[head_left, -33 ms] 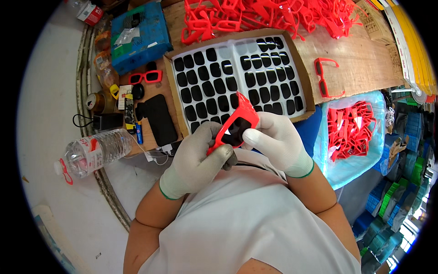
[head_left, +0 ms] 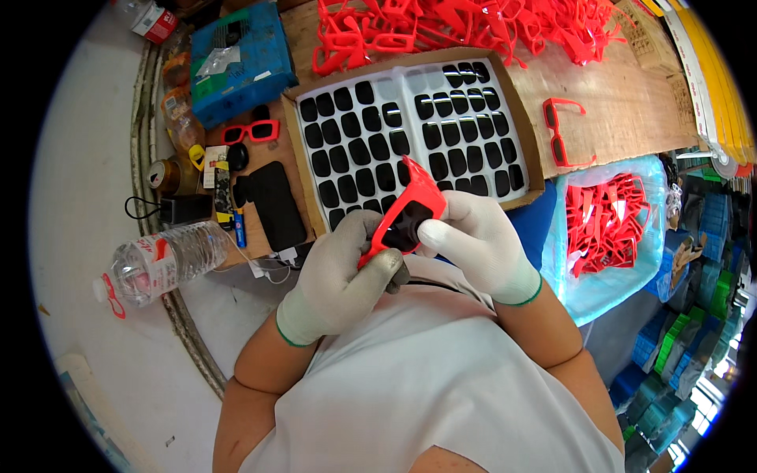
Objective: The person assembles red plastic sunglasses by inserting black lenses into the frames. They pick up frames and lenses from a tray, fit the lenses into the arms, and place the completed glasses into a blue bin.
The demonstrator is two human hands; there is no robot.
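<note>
My left hand [head_left: 341,272], in a pale knit glove with grey, smudged fingertips, is closed on one end of a red sunglasses frame [head_left: 426,189]. A dark lens [head_left: 406,227] shows within its rim. My right hand [head_left: 481,240], gloved in white with a green cuff, pinches the other side, its thumb against the lens. The fingers behind the frame are partly hidden. Just beyond my hands lies a shallow cardboard box [head_left: 536,169] holding rows of dark lenses [head_left: 359,152] on a white sheet.
Red frames [head_left: 465,27] are heaped at the back; more fill a blue-lined bin [head_left: 658,236] at right. One red pair [head_left: 557,134] lies on the wooden table, another [head_left: 251,132] at left. A phone [head_left: 277,209], water bottle [head_left: 169,264] and blue box [head_left: 244,63] stand left.
The red sunglasses frame has tilted very slightly, its upper corner shifting a little left and up, and the glare on its lens has gone. Both hands keep their hold.
</note>
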